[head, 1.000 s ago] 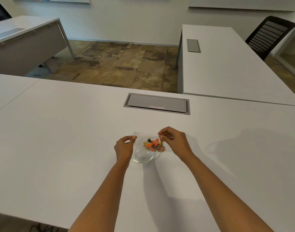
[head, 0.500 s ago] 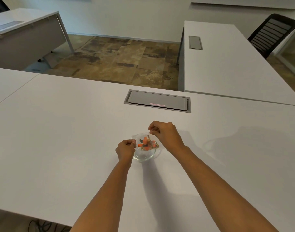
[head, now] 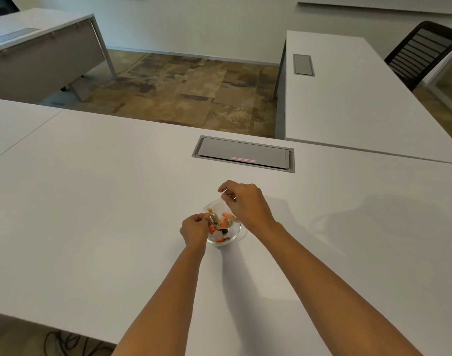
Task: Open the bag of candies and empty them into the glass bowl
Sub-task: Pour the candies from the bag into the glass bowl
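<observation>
A small glass bowl (head: pixel 235 237) stands on the white table (head: pixel 91 201) in front of me. Just above it hangs a clear plastic bag (head: pixel 218 208), tilted down toward the bowl. My left hand (head: pixel 194 230) pinches the bag's lower left edge at the bowl's rim. My right hand (head: pixel 245 202) pinches the bag's upper far corner, raised higher than the left. Orange, gold and dark wrapped candies (head: pixel 221 224) show in the bag's low end and inside the bowl. Where the bag ends and the bowl begins is hard to tell.
A grey cable hatch (head: pixel 243 156) is set into the table beyond the bowl. A second white desk (head: pixel 348 104) stands at the right with a black chair (head: pixel 422 51) behind it. Another desk (head: pixel 40 47) stands at the far left. Cables (head: pixel 73 346) lie on the floor below the near edge.
My right hand has lifted the bag's far corner up and away while my left hand dropped toward the bowl's rim. The bag has tipped, and candies now lie in the bowl.
</observation>
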Demonstrator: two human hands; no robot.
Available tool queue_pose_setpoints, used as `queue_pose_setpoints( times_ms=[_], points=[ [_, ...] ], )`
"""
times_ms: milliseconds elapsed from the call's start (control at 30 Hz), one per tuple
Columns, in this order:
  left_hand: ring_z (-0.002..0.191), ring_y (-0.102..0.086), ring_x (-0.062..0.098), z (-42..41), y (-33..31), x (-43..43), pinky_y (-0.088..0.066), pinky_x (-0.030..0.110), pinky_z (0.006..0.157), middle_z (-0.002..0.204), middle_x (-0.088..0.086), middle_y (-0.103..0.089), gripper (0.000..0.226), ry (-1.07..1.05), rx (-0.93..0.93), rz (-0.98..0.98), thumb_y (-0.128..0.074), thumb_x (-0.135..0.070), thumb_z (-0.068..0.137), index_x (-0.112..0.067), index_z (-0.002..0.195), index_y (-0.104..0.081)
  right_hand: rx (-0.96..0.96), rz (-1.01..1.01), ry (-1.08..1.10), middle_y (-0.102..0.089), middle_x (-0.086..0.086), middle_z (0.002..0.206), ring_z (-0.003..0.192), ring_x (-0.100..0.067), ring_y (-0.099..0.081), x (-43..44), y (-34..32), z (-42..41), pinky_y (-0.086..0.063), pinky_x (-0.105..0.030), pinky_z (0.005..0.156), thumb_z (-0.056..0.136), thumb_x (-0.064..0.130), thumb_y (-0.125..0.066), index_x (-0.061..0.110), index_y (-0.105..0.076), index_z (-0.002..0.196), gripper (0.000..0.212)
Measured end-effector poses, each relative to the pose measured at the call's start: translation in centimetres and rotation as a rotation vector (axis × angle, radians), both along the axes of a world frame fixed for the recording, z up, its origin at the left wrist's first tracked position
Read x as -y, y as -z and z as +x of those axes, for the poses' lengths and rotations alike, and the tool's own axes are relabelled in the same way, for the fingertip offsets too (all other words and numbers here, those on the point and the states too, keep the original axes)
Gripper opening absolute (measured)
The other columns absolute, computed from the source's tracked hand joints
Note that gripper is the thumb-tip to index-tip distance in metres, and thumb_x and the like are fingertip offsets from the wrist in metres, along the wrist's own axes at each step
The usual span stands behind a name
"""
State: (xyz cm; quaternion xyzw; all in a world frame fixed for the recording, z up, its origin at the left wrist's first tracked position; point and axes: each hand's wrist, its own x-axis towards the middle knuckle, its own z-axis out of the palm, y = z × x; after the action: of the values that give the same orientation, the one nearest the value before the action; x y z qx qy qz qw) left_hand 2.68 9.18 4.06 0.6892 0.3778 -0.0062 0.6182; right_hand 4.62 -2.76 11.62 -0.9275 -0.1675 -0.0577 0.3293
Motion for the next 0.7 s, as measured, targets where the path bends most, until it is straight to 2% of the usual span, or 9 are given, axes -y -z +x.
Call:
queue_pose_setpoints(
  times_ms=[200,300,333,467,567,700],
  points=[
    [0.094,-0.068,0.033,0.1,0.2,0.0,-0.056,0.039,0.09,0.101,0.02,-0.069,0.023,-0.038,0.004,-0.216,-0.047,-0.003,0.092,0.003,0.106,-0.065,-0.076,0.137,-0.004,-0.074,-0.005,0.1,0.092,-0.019,-0.068,0.0,0.4,-0.1,-0.053,-0.027,0.087,0.091,0.017,-0.057,0.016,-0.065,0.108,0.019],
    [0.074,-0.066,0.02,0.1,-0.4,0.0,-0.058,0.023,0.062,0.087,0.011,-0.065,0.023,-0.037,0.061,-0.398,-0.042,-0.005,0.097,0.001,0.109,-0.061,-0.157,0.206,-0.003,-0.07,0.0,0.112,0.103,-0.014,-0.064,0.6,0.8,-0.1,-0.048,-0.023,0.088,0.091,0.018,-0.057,0.021,-0.061,0.113,0.023],
    [0.073,-0.064,0.018,0.1,-0.6,0.0,-0.055,0.022,0.061,0.086,0.01,-0.065,0.023,-0.037,0.067,-0.43,-0.042,-0.005,0.097,0.0,0.111,-0.06,-0.19,0.221,-0.008,-0.068,0.001,0.117,0.107,-0.013,-0.062,0.8,1.0,-0.1,-0.047,-0.024,0.09,0.09,0.017,-0.059,0.023,-0.058,0.117,0.028],
    [0.074,-0.061,0.016,0.1,-0.6,-0.1,-0.051,0.022,0.065,0.083,0.007,-0.064,0.024,-0.012,0.078,-0.488,-0.04,-0.007,0.098,0.0,0.115,-0.057,-0.274,0.226,0.008,-0.063,-0.004,0.125,0.114,-0.017,-0.058,1.5,1.9,-0.1,-0.048,-0.031,0.098,0.087,0.013,-0.063,0.02,-0.052,0.126,0.041],
    [0.073,-0.061,0.015,0.1,-0.3,-0.2,-0.052,0.021,0.064,0.082,0.006,-0.063,0.025,-0.001,0.077,-0.483,-0.04,-0.007,0.098,0.001,0.115,-0.057,-0.225,0.201,0.076,-0.07,-0.007,0.113,0.106,-0.018,-0.065,2.0,2.1,-0.1,-0.05,-0.027,0.094,0.089,0.009,-0.058,0.015,-0.062,0.118,0.029],
    [0.088,-0.062,0.023,0.1,0.3,-0.2,-0.053,0.028,0.077,0.1,0.013,-0.065,0.027,-0.027,0.054,-0.434,-0.043,-0.007,0.097,0.002,0.117,-0.059,-0.098,0.125,0.054,-0.075,-0.003,0.101,0.094,-0.015,-0.069,1.6,1.4,-0.3,-0.055,-0.029,0.089,0.089,0.015,-0.06,0.017,-0.068,0.108,0.021]
  ],
)
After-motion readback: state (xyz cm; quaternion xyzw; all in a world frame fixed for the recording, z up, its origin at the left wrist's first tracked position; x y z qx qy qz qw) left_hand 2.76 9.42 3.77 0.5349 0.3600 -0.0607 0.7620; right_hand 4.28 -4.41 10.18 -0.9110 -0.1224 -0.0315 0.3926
